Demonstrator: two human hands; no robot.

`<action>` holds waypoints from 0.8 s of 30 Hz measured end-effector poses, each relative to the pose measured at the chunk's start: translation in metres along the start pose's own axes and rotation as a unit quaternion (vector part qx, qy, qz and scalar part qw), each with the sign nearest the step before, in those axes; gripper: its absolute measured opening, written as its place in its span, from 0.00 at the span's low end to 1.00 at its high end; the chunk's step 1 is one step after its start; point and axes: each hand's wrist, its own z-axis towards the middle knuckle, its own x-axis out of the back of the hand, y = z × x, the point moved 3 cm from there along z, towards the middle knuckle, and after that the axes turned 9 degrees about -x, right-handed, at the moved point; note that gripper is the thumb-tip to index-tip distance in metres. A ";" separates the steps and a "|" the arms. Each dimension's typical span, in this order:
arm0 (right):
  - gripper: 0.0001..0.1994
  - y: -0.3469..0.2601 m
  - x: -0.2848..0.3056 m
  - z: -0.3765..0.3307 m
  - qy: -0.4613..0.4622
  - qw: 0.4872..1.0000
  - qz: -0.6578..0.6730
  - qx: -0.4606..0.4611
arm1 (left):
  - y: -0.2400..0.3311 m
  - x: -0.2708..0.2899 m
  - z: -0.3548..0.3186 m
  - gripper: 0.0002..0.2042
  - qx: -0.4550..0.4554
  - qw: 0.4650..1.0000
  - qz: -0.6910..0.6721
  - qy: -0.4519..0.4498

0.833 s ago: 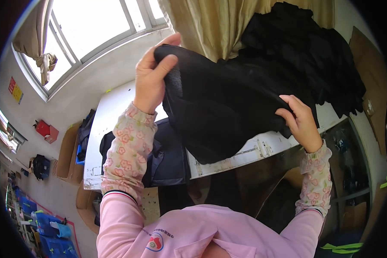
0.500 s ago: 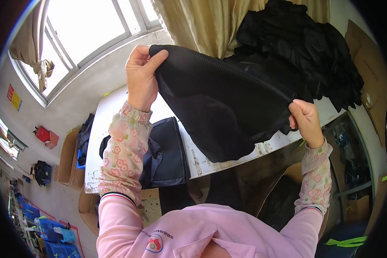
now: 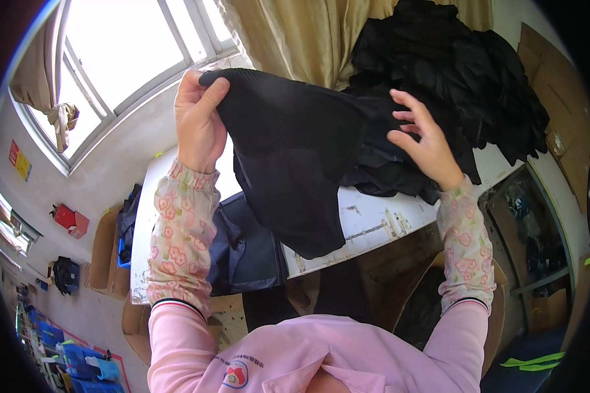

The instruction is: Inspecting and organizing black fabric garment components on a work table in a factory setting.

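Note:
A black fabric piece with mesh areas (image 3: pixel 288 131) hangs from my left hand (image 3: pixel 202 118), whose thumb and fingers pinch its upper left corner. The piece drops over the white table's front part, its lower end near the table edge. My right hand (image 3: pixel 425 139) is off the piece, fingers spread and curved, with nothing in them. Behind and below that hand lies more black fabric (image 3: pixel 380 177) on the table. Partly under the hanging piece, a folded dark fabric item (image 3: pixel 249 239) lies by my left forearm.
A large heap of black fabric pieces (image 3: pixel 452 72) is piled at the back right of the white table (image 3: pixel 367 219). Cardboard (image 3: pixel 557 111) leans at the far right. Cardboard boxes (image 3: pixel 105 252) stand left of the table. Behind are a window (image 3: pixel 124 52) and gold curtains (image 3: pixel 301 39).
My right hand has let go of the fabric's right end and opened, moving up and left. The freed side has dropped and swung left. My left hand has shifted slightly left, still pinching its corner.

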 end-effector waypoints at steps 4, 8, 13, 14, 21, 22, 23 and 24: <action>0.19 0.022 -0.034 0.021 0.006 1.000 0.022 0.005 | 0.005 -0.007 -0.001 0.07 -0.009 1.000 0.011 0.020; 0.08 0.052 -0.040 0.018 -0.064 0.971 0.183 -0.143 | 0.016 0.014 0.001 0.07 -0.026 0.998 0.057 0.013; 0.13 0.075 -0.011 0.001 -0.001 0.998 -0.027 -0.061 | 0.013 0.020 -0.003 0.07 -0.021 0.998 0.062 0.021; 0.16 0.055 -0.012 0.006 0.033 0.998 0.029 -0.037 | 0.014 0.019 -0.002 0.07 -0.019 0.998 0.062 0.019; 0.27 -0.093 -0.080 0.021 -0.044 0.989 -0.094 0.101 | -0.009 -0.013 0.000 0.08 -0.041 0.999 0.031 0.006; 0.24 -0.089 -0.082 0.027 -0.091 0.991 -0.060 0.081 | -0.012 -0.015 0.001 0.08 -0.040 0.998 0.046 0.009; 0.22 -0.086 -0.086 0.034 -0.141 0.988 -0.020 0.062 | -0.014 -0.009 0.002 0.08 -0.039 0.998 0.052 0.012; 0.19 -0.087 -0.086 0.039 -0.195 0.978 0.064 0.018 | -0.021 0.004 0.001 0.08 -0.041 0.992 0.118 0.034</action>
